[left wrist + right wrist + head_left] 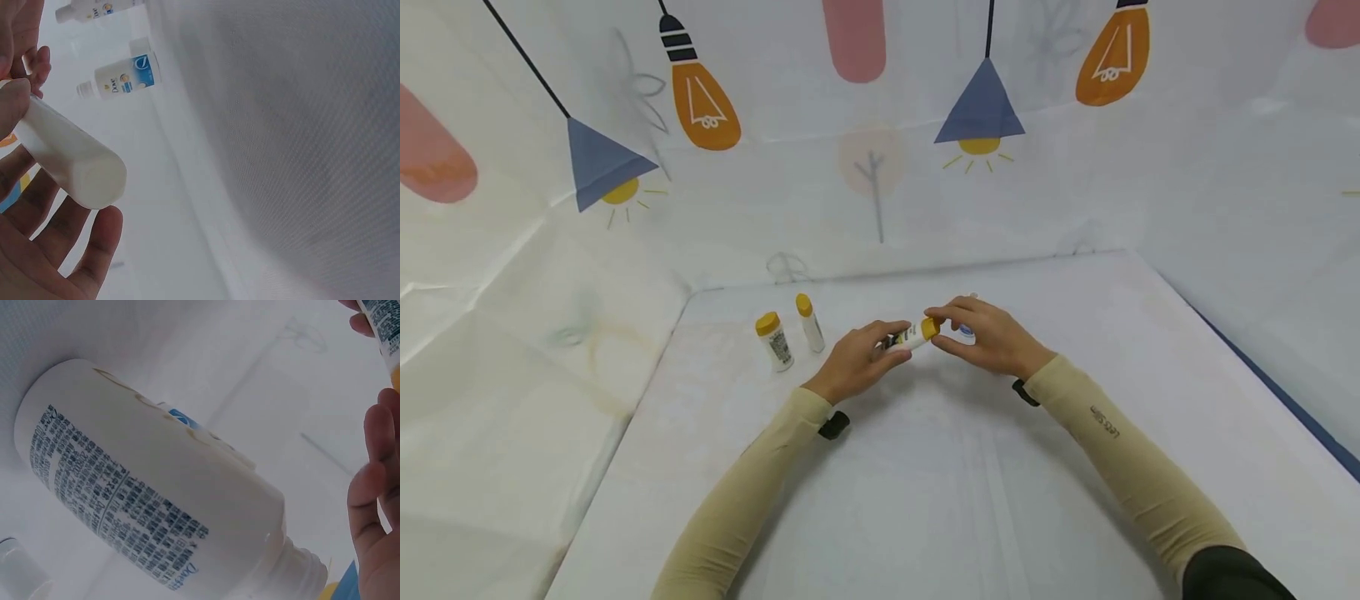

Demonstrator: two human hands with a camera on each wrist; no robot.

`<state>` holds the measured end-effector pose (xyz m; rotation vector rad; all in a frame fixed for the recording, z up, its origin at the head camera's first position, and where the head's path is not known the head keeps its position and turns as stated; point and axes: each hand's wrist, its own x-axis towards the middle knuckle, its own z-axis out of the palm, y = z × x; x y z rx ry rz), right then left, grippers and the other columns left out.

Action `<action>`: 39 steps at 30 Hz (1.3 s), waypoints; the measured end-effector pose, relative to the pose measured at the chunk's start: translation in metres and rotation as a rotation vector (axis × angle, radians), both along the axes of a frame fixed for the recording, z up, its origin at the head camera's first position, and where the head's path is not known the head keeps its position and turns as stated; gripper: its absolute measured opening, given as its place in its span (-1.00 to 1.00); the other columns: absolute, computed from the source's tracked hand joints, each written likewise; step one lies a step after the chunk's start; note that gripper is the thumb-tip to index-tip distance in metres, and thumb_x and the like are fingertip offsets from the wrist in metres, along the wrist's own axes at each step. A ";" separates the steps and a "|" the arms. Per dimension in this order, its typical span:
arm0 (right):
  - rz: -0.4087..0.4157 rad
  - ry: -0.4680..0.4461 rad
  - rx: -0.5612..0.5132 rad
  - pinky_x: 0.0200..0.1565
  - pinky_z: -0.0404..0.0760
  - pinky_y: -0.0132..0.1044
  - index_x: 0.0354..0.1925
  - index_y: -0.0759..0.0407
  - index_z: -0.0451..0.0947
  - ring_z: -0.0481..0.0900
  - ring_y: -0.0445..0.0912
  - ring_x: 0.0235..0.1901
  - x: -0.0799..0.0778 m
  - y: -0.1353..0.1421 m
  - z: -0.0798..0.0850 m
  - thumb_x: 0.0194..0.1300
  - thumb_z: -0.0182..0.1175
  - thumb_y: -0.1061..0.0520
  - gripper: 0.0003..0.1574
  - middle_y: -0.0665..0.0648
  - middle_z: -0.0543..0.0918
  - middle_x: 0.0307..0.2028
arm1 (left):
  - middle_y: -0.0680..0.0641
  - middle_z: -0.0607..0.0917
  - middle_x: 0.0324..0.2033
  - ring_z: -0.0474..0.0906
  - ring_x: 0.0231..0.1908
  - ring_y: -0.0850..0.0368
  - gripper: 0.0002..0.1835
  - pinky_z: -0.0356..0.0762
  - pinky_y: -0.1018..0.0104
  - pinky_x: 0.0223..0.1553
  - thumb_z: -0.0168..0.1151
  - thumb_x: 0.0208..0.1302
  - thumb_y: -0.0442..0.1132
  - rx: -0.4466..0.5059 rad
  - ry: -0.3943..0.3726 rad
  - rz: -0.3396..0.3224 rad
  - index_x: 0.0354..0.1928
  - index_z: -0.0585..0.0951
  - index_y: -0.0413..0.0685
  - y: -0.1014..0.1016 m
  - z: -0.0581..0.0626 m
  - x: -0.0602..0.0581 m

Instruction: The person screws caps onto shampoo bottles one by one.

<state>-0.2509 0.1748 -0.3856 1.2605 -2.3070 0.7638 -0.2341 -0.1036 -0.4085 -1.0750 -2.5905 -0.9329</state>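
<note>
My left hand (856,360) holds a small white bottle (912,337) tilted above the table, thumb on one side and fingers on the other. At its right end is a yellow cap (931,327), pinched between the thumb and fingers of my right hand (988,335). The left wrist view shows the held bottle's plain white base (99,180) pointing toward the camera. Behind my right hand, mostly hidden, stands a white bottle with a blue label (967,331). Close up in the right wrist view is a white bottle (187,469) with dense printed text.
Left of my hands stand a white bottle with a yellow cap (775,342) and a slimmer yellow-capped bottle (810,323). A Dove bottle (122,78) and another white bottle (100,9) show in the left wrist view. White printed sheets (760,208) rise behind the white table (910,500).
</note>
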 end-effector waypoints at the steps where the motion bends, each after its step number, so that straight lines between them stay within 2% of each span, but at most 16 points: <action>1: -0.016 -0.003 -0.002 -0.29 0.57 -0.23 0.21 0.09 0.61 0.56 -0.11 -0.24 0.000 0.000 0.001 0.27 0.45 0.05 -0.45 -0.02 0.65 -0.05 | -0.01 0.68 0.03 0.56 -0.17 0.22 -0.44 0.54 0.26 -0.13 0.29 0.43 0.00 0.003 0.003 -0.001 0.39 0.49 -0.01 0.001 0.001 0.000; 5: -0.082 -0.053 -0.006 -0.04 0.59 -0.09 0.03 0.05 0.68 0.50 -0.17 -0.34 0.003 -0.002 0.004 0.33 0.40 -0.03 -0.65 -0.10 0.64 -0.24 | 0.00 0.68 0.02 0.54 -0.23 0.22 -0.45 0.53 0.27 -0.16 0.28 0.44 0.01 -0.001 0.000 -0.006 0.38 0.50 0.01 0.004 0.005 -0.001; 8: -0.128 -0.104 -0.002 0.13 0.50 0.04 -0.12 0.02 0.69 0.45 -0.17 -0.41 0.006 -0.003 0.005 0.40 0.32 -0.09 -0.75 -0.12 0.61 -0.35 | 0.00 0.68 0.02 0.53 -0.28 0.22 -0.45 0.51 0.28 -0.20 0.27 0.44 0.03 -0.017 -0.008 -0.003 0.38 0.50 0.03 0.006 0.005 0.000; 9: -0.144 -0.112 0.003 0.10 0.52 0.02 -0.17 0.01 0.68 0.44 -0.17 -0.43 0.006 -0.004 0.005 0.42 0.30 -0.10 -0.77 -0.13 0.60 -0.38 | 0.00 0.68 0.03 0.53 -0.28 0.21 -0.46 0.51 0.28 -0.20 0.27 0.44 0.03 -0.021 -0.009 -0.001 0.38 0.50 0.03 0.007 0.006 0.000; 11: -0.180 -0.118 0.006 -0.11 0.56 -0.08 -0.28 -0.01 0.66 0.41 -0.17 -0.46 0.007 -0.005 0.004 0.44 0.27 -0.12 -0.75 -0.13 0.58 -0.43 | 0.00 0.68 0.04 0.53 -0.28 0.21 -0.46 0.51 0.27 -0.19 0.27 0.44 0.03 -0.021 -0.008 -0.002 0.37 0.50 0.04 0.008 0.005 0.000; 14: -0.233 -0.113 0.007 -0.39 0.44 -0.21 -0.41 -0.03 0.61 0.38 -0.19 -0.52 0.009 -0.007 0.002 0.47 0.22 -0.15 -0.66 -0.13 0.54 -0.51 | -0.01 0.68 0.07 0.55 -0.26 0.22 -0.46 0.52 0.26 -0.17 0.27 0.44 0.04 -0.019 0.001 -0.005 0.37 0.51 0.04 0.010 0.004 -0.001; 16: -0.260 -0.120 0.000 -0.44 0.40 -0.25 -0.43 -0.03 0.60 0.38 -0.19 -0.53 0.010 -0.007 0.002 0.50 0.18 -0.18 -0.61 -0.12 0.52 -0.54 | -0.02 0.68 0.07 0.56 -0.24 0.21 -0.45 0.53 0.25 -0.15 0.27 0.44 0.04 -0.017 0.010 -0.009 0.37 0.51 0.02 0.011 0.003 -0.001; 18: -0.271 -0.136 -0.013 -0.44 0.41 -0.26 -0.33 0.01 0.61 0.40 -0.17 -0.51 0.011 -0.007 0.003 0.51 0.15 -0.21 -0.61 -0.08 0.53 -0.48 | -0.02 0.69 0.07 0.57 -0.24 0.22 -0.45 0.54 0.26 -0.16 0.27 0.44 0.06 -0.025 0.019 -0.006 0.37 0.51 0.02 0.010 0.003 -0.002; 21: -0.241 -0.175 -0.047 -0.38 0.44 -0.21 0.02 0.05 0.58 0.46 -0.09 -0.39 0.013 -0.004 0.007 0.49 0.17 -0.21 -0.59 0.00 0.56 -0.28 | -0.03 0.69 0.05 0.57 -0.25 0.20 -0.44 0.55 0.25 -0.18 0.27 0.44 0.06 -0.032 0.027 -0.001 0.37 0.51 0.02 0.008 0.003 -0.004; 23: -0.201 -0.181 -0.056 -0.31 0.47 -0.18 0.25 0.02 0.47 0.49 -0.07 -0.27 0.012 -0.001 0.011 0.43 0.25 -0.19 -0.44 0.01 0.54 -0.11 | -0.03 0.68 0.06 0.56 -0.25 0.20 -0.44 0.55 0.24 -0.18 0.26 0.44 0.07 -0.038 0.027 0.010 0.38 0.50 0.03 0.006 0.004 -0.006; 25: -0.154 -0.165 -0.044 -0.20 0.51 -0.15 0.38 -0.04 0.39 0.50 -0.08 -0.15 0.009 0.002 0.013 0.38 0.32 -0.14 -0.30 0.00 0.53 0.03 | -0.03 0.68 0.06 0.57 -0.23 0.19 -0.45 0.55 0.22 -0.15 0.26 0.44 0.06 -0.035 0.022 0.013 0.38 0.50 0.04 0.004 0.005 -0.008; 28: -0.090 -0.102 -0.017 -0.04 0.55 -0.14 0.41 -0.05 0.40 0.51 -0.11 -0.07 0.005 0.005 0.013 0.31 0.39 -0.07 -0.23 0.01 0.52 0.17 | -0.02 0.68 0.08 0.57 -0.21 0.20 -0.45 0.55 0.21 -0.12 0.26 0.44 0.05 -0.032 0.012 0.005 0.39 0.50 0.04 0.002 0.008 -0.009; 31: -0.030 -0.050 -0.014 0.04 0.55 -0.13 0.36 0.02 0.48 0.54 -0.09 0.00 0.002 0.006 0.011 0.26 0.43 0.03 -0.28 0.04 0.54 0.21 | -0.01 0.68 0.05 0.57 -0.20 0.20 -0.45 0.54 0.23 -0.11 0.27 0.44 0.04 -0.028 0.007 -0.010 0.38 0.50 0.02 0.003 0.008 -0.008; 35: 0.008 -0.023 -0.020 0.02 0.56 -0.16 0.27 0.11 0.56 0.56 -0.07 0.01 0.001 0.005 0.011 0.23 0.46 0.07 -0.34 0.04 0.59 0.15 | -0.01 0.68 0.01 0.56 -0.22 0.20 -0.45 0.54 0.24 -0.15 0.27 0.45 0.02 -0.020 0.012 -0.015 0.38 0.50 0.01 0.004 0.008 -0.005; 39: -0.002 -0.033 -0.015 -0.13 0.58 -0.19 0.22 0.14 0.59 0.56 -0.09 -0.16 0.004 0.005 0.011 0.24 0.46 0.05 -0.40 0.03 0.63 0.09 | -0.03 0.68 0.03 0.57 -0.22 0.21 -0.45 0.55 0.24 -0.15 0.27 0.45 0.02 -0.012 0.017 -0.019 0.38 0.50 0.00 0.005 0.007 -0.003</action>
